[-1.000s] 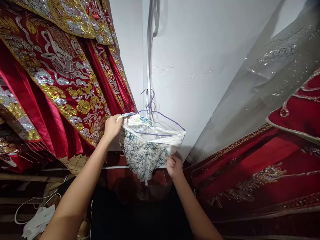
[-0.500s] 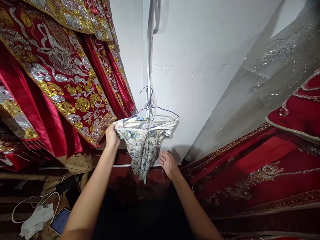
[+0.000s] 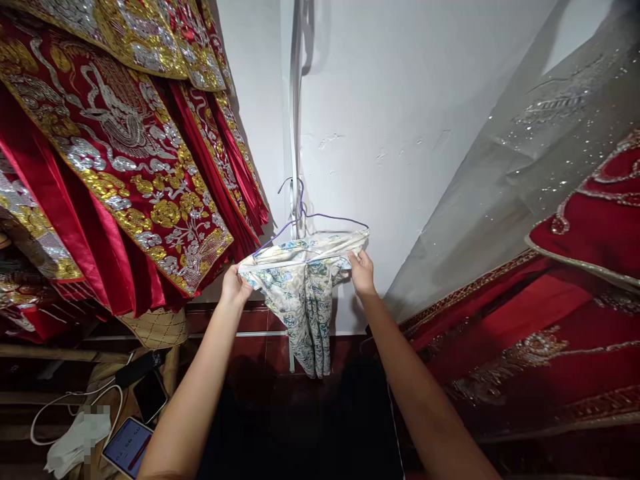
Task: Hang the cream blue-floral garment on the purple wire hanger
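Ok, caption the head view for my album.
Both hands hold floral cloth on a hanger.

Pretty sure anyone would peg this as a costume or bridal-wear storeroom, the back room of a dress shop. To my left there's a whole row of red satin robes (image 3: 115, 167) packed tight, covered in gold and silver embroidery. On my right, more red embroidered gowns (image 3: 540, 333) plus a sheer sequinned veil (image 3: 525, 153). Plain white wall (image 3: 400, 100) between them, with a wire hanger (image 3: 320, 220) hooked on it. Phones (image 3: 127, 443) charging down on a low shelf.
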`<state>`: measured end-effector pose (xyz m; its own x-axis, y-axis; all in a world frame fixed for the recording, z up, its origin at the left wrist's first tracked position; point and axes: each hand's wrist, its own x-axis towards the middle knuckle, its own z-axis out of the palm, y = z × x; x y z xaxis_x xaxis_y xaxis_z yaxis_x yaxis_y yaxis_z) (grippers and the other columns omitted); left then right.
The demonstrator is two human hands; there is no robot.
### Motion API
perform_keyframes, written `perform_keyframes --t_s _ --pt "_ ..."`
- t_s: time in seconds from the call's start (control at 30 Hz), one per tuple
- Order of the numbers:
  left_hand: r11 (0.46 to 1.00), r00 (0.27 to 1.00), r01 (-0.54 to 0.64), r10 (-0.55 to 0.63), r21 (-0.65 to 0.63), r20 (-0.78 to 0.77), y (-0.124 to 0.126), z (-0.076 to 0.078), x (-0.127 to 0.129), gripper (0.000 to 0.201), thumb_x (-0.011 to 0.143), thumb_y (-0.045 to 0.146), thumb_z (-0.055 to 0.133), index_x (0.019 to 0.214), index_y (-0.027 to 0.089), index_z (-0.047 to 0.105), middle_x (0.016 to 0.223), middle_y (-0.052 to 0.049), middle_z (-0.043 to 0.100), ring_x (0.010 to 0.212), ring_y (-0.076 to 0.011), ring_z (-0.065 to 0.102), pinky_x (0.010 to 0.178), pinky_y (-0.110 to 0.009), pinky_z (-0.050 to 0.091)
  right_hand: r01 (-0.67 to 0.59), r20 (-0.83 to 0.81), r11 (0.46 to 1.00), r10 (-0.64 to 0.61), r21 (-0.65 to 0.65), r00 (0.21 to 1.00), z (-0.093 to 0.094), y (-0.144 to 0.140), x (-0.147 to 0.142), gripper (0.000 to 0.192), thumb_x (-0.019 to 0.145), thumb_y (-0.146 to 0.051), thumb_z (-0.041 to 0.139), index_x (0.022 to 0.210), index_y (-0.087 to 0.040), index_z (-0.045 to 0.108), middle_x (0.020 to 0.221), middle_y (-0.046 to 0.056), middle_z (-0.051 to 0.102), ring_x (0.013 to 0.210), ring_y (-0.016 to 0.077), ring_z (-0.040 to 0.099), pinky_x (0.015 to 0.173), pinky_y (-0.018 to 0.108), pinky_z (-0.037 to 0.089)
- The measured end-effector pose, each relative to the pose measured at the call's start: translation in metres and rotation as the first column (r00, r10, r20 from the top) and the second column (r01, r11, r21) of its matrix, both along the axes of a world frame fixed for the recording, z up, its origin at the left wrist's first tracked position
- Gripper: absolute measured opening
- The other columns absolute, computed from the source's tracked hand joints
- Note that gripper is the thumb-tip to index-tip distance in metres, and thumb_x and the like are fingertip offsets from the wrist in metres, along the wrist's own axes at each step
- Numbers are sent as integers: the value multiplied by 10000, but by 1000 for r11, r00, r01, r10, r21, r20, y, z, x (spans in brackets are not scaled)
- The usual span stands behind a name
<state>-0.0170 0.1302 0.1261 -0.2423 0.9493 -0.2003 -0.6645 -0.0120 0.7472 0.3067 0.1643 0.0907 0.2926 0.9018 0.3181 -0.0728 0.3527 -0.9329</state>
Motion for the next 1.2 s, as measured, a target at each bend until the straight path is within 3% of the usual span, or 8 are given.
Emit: perform_keyframes --t_s 0.33,0.67,0.8,0.9,0.97,1.03,1.13,1.2 --pt "999 998 14 -12 -34 61 -6 0 -22 331 815 155 477 1102 124 638 899 -111 745 923 -273 725 865 -432 582 11 218 992 16 -125 976 -55 -78 -27 335 776 -454 609 572 -231 465 500 -19 483 582 183 481 554 286 401" --pt "991 965 129 -132 -30 -227 -75 -50 16 146 730 242 701 835 141 697 773 -46 710 703 -181 662 688 -274 521 -388 233 880 452 -274 861 -58 -91 -95 377 810 -598 619 816 -227 683 880 50 700 904 240 618 864 362 466" --pt "909 661 393 -176 137 -730 -111 -31 36 184 829 354 663 885 194 735 904 -65 707 933 -260 643 871 -374 495 -757 -185 565 747 -330 638 -27 -90 -127 590 868 -746 429 776 -210 656 700 22 646 757 195 621 795 336 491" --pt "868 338 424 113 258 -934 -124 -5 34 192 882 384 611 964 257 730 1199 -100 635 1204 -312 519 1071 -460 376 -845 -391 456 750 -279 533 2 -96 -139 464 831 -645 582 718 -197 626 602 -3 599 615 157 574 646 277 481" --pt "868 280 394 199 301 -939 -124 5 26 267 881 399 616 1113 284 683 1331 -102 563 1301 -315 444 1127 -469 317 -884 -406 384 787 -268 465 23 -100 -139 262 741 -422 731 724 -179 632 632 0 623 612 147 576 628 259 471" --pt "845 331 487 54 220 -942 -120 4 17 389 892 433 596 1250 282 608 1307 -100 590 1255 -302 498 1081 -434 377 -902 -370 329 830 -280 417 43 -103 -133 150 659 -248 729 753 -164 648 670 9 648 612 149 584 629 264 474" --pt "722 268 691 -273 -13 -924 -115 -16 6 381 920 500 520 1112 212 678 1041 -69 701 985 -270 620 890 -344 481 -874 -207 377 870 -308 448 71 -98 -115 203 602 -175 662 804 -157 663 669 5 642 583 151 565 574 258 444" --pt "697 149 705 -322 -127 -935 -114 -29 0 404 902 535 526 878 175 706 842 -45 698 807 -243 612 775 -308 481 -771 51 562 817 -300 575 84 -87 -100 237 575 -152 651 812 -164 663 669 -3 629 595 154 557 562 249 417"
